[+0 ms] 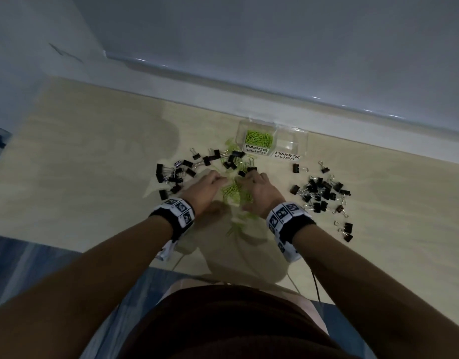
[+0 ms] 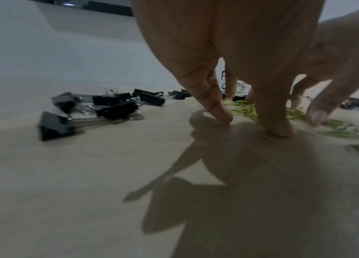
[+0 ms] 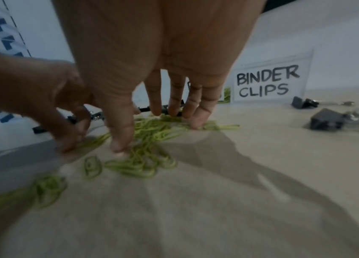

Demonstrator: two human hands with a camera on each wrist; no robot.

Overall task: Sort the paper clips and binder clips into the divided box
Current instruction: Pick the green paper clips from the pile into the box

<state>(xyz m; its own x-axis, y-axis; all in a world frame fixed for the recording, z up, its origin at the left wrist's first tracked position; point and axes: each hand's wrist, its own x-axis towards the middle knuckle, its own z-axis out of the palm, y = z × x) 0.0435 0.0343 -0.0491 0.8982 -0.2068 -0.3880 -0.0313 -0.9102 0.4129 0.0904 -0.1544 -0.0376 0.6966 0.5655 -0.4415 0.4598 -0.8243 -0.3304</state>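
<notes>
The right wrist view alone showed the left hand (image 3: 48, 104) and right hand (image 3: 151, 78), fingers spread, pressing green paper clips (image 3: 143, 151) on the pale wooden floor (image 1: 93, 151) by a white baseboard (image 1: 249, 99), while the divided box (image 1: 291, 137) held paper clips only, binder clips (image 1: 321, 190) scattered outside.

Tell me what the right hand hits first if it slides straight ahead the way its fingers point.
Probably the black binder clips lying just past the right hand, then the divided box beyond them; depth is hard to judge.
</notes>
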